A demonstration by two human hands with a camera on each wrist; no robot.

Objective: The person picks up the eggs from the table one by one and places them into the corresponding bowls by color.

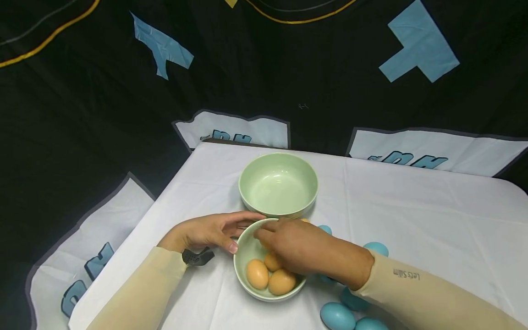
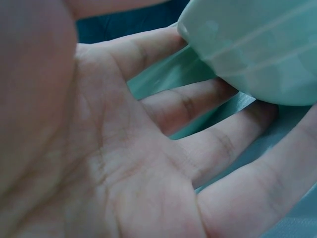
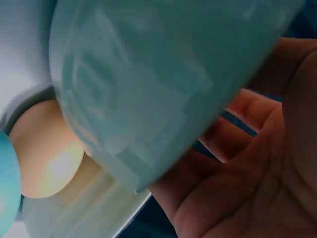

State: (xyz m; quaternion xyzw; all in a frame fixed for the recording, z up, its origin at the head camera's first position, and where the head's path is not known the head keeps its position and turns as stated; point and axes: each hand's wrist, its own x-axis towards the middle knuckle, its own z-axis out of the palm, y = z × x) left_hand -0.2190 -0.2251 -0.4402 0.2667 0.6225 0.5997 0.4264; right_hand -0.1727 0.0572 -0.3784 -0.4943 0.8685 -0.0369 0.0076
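Observation:
A small pale green bowl stands near the table's middle with several brown eggs inside. My left hand is at its left side, fingers extended and spread, thumb by the rim. In the left wrist view, the fingers reach along the bowl's outer wall. My right hand reaches over the right rim, fingertips down inside the bowl. The right wrist view shows the bowl's outside with the fingers going over its edge. I cannot tell whether those fingers hold an egg.
A larger green bowl stands just behind the small one. Several blue eggs lie on the white tablecloth to the right, partly under my right forearm. Another brown egg lies outside the small bowl. A black curtain hangs behind.

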